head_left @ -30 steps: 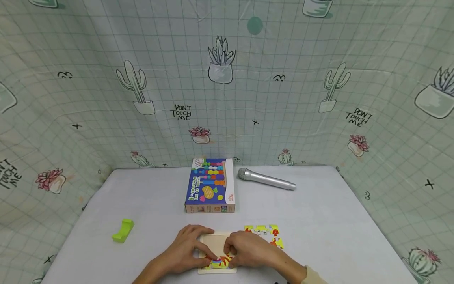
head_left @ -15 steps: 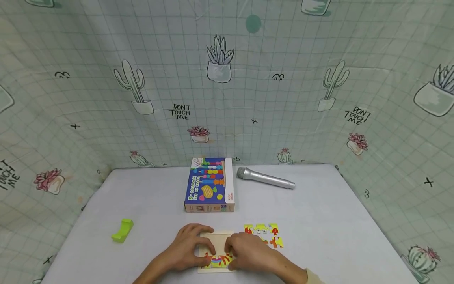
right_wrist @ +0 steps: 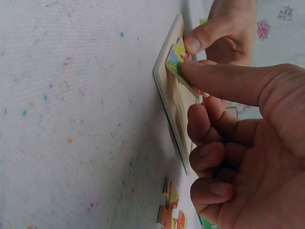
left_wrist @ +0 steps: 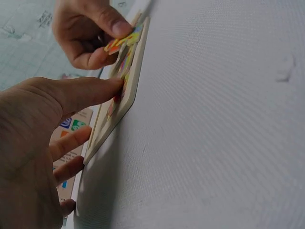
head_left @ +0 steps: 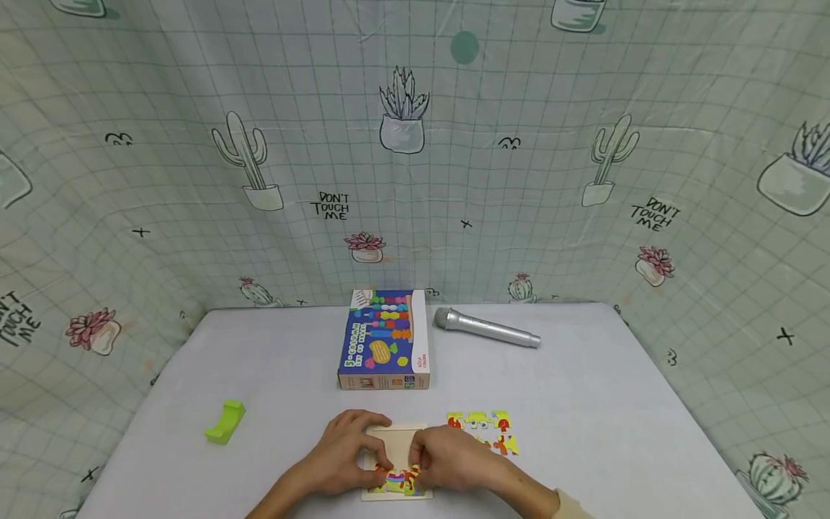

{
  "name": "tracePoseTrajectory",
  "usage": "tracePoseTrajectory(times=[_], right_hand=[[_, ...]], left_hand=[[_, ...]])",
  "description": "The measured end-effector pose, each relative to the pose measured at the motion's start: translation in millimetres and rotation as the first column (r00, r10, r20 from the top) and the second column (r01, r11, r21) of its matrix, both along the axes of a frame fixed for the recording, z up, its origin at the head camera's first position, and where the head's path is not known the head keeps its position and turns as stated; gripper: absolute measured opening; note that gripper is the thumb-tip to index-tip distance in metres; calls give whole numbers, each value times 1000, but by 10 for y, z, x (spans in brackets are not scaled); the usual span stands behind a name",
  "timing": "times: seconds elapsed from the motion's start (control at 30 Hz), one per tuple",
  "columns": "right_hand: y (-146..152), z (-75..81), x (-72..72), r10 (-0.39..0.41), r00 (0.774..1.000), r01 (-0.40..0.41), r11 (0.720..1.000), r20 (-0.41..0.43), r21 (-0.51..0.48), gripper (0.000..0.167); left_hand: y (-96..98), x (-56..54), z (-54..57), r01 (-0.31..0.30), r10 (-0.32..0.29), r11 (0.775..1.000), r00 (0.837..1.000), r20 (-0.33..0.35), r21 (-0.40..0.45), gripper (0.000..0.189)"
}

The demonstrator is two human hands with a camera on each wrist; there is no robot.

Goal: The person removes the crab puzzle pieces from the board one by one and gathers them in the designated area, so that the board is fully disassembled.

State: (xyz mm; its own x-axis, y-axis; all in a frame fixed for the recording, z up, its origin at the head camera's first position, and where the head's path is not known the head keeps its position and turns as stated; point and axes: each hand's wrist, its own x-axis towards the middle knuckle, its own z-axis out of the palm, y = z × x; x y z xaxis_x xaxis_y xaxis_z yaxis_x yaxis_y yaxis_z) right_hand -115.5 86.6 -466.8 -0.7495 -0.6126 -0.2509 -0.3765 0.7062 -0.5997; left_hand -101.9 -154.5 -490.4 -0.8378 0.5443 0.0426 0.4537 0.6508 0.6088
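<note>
A shallow wooden puzzle tray (head_left: 397,441) lies at the table's near side, with colourful puzzle pieces (head_left: 394,481) along its near end. My left hand (head_left: 346,454) reaches over the tray's left side. In the left wrist view its straight thumb (left_wrist: 97,91) presses on the pieces, and other fingertips are at the tray's edge. My right hand (head_left: 450,455) pinches a puzzle piece (right_wrist: 174,61) between thumb and index finger, tilted up over the tray's near right corner. Its remaining fingers are curled. Its piece is blue, green and yellow at the end facing the right wrist camera.
More puzzle pieces (head_left: 499,430) lie right of the tray, partly behind my right hand. A blue toy box (head_left: 382,339) stands beyond the tray, with a silver microphone (head_left: 488,328) to its right. A lime-green curved block (head_left: 225,422) lies at left. A patterned cloth (head_left: 415,180) hangs behind.
The puzzle piece at my right hand lay flat in the row; now it is tilted up in my fingers. My left index finger has drawn back from the pieces and bent.
</note>
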Motion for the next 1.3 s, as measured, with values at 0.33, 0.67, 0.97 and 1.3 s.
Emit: tracePoseTrajectory(times=[0.33,0.67,0.97,1.3], right_hand=[[175,20,-132,11,997,2,986,78,-165,19],[741,184,-285,-8,992,26,990,129,-137,14],[1225,158,-309,12,987,-2,998,163,-58,15],[1355,123,-279,-13,991,14,1000,131,-6,17]], left_hand=[[26,-23,-14,-13,13,1000,1000,24,-20,16],[-17,-22,-18,3,-6,999,998,67,44,12],[14,-18,-40,-18,14,998,997,70,60,11],[45,1,-83,-60,57,998,996,73,30,15]])
